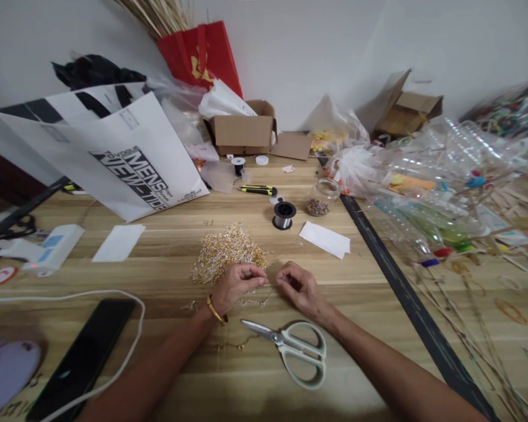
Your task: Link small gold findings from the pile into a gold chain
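Observation:
A heap of small gold and silver beads [229,249] lies on the wooden table, just beyond my hands. My left hand [242,281], with a gold bangle at the wrist, is closed in a pinch at the near edge of the heap. Facing it, my right hand [300,288] pinches too, its fingertips a short way from the left ones. What they hold is too fine to make out. Below them a thin beaded chain [257,302] rests on the table. Nearer me lie scissors [286,346] with pale green handles and another short chain [240,346].
Beyond the heap are a wire spool [284,215], a cutter knife [257,190], a glass jar [323,196] with beads and folded white paper [325,239]. A phone [81,357] and white cable lie left. Plastic bottles [426,199] crowd the right, past a black strip.

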Motion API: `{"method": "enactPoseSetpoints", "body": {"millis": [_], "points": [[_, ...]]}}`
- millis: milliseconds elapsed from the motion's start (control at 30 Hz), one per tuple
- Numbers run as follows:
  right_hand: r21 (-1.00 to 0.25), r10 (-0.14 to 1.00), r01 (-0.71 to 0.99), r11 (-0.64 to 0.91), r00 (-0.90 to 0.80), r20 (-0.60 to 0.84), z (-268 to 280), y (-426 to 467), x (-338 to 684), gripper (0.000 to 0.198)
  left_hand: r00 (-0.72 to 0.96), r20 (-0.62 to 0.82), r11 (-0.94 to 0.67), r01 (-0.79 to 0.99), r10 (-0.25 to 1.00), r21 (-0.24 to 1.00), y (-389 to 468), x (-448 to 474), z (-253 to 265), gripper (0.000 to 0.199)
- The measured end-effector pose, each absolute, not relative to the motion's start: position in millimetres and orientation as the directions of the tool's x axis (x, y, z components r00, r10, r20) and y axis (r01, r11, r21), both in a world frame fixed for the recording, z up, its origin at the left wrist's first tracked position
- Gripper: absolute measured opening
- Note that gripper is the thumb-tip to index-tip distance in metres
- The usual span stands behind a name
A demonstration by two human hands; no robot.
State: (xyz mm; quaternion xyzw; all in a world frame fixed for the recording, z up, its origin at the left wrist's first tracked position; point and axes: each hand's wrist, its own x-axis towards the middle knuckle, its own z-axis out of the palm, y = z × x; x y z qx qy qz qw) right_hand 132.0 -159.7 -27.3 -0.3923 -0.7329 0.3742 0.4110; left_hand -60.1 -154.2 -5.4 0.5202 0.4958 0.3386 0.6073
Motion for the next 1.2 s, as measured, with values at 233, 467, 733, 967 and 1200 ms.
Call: {"method": "enactPoseSetpoints", "body": {"millis": [233,467,733,967,1200], "points": [[-0.756,0.799,0.307,0.578,-0.399,0.449,-32.2,-162.8,133.7,0.01,0.287,-0.224,0.203,0.103,0.931,0.974,-153.7,-57.4,-11.9,0.015],[-0.668,0.729,0.337,0.664,-0.49,0.478,-31.1,-166.5,134.0,0.007,0.283,-0.233,0.206,0.121,0.93,0.971,-155.5,-55.4,-9.9,0.015],[-0.574,0.698,0.413,0.708,-0.532,0.478,-32.9,-169.8,135.5,0.009,0.282,-0.222,0.196,0.119,0.933,0.973,-155.4,-55.1,-12.6,0.014],[-0.529,0.687,0.444,0.723,-0.537,0.489,-33.4,-170.1,135.7,0.009,0.292,-0.208,0.18,0.119,0.933,0.976,-155.6,-55.6,-16.3,0.014],[-0.527,0.674,0.426,0.735,-0.541,0.503,-34.3,-169.4,135.3,0.009,0.303,-0.196,0.157,0.148,0.933,0.976,-156.1,-54.5,-18.5,0.01]]}}
